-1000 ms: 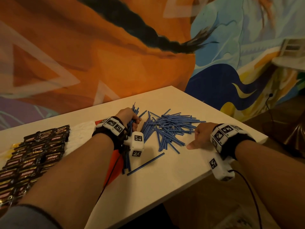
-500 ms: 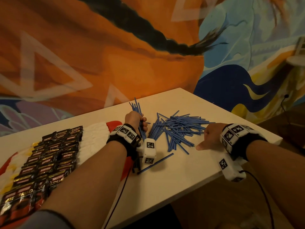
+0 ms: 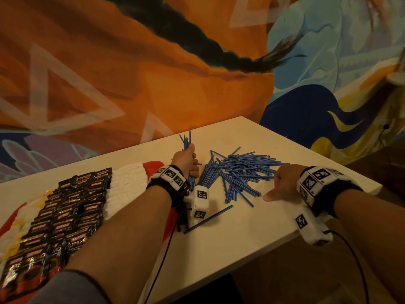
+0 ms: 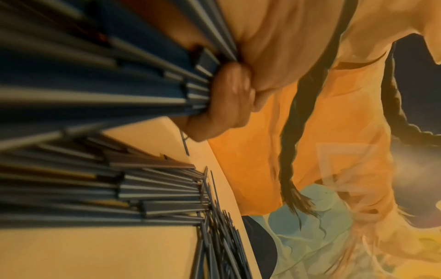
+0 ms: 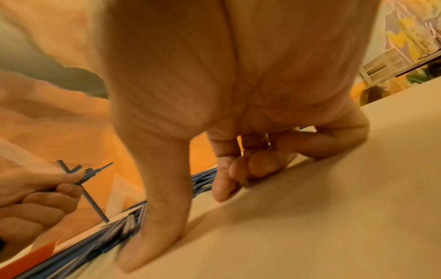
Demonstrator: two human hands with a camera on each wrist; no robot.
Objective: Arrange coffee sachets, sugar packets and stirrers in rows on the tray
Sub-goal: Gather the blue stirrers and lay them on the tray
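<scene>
My left hand (image 3: pixel 185 160) grips a bundle of blue stirrers (image 3: pixel 186 142), held nearly upright at the pile's left edge; their ends fan out past my fingers (image 4: pixel 229 98). The loose stirrer pile (image 3: pixel 238 172) lies on the white table (image 3: pixel 241 238). My right hand (image 3: pixel 282 183) rests on the table at the pile's right edge, fingers curled under, thumb stretched out, holding nothing. Black coffee sachets (image 3: pixel 65 205) lie in rows on the red tray (image 3: pixel 153 170), with white sugar packets (image 3: pixel 127 185) in a row beside them. My left forearm hides part of the tray.
One stray stirrer (image 3: pixel 208 219) lies on the table close to my left wrist camera. The table's right edge (image 3: pixel 328 222) runs just under my right wrist. A painted wall (image 3: pixel 153 84) stands right behind the table.
My left hand has drawn the bundle up and away from me, tilting it more upright. The right hand has stayed beside the pile.
</scene>
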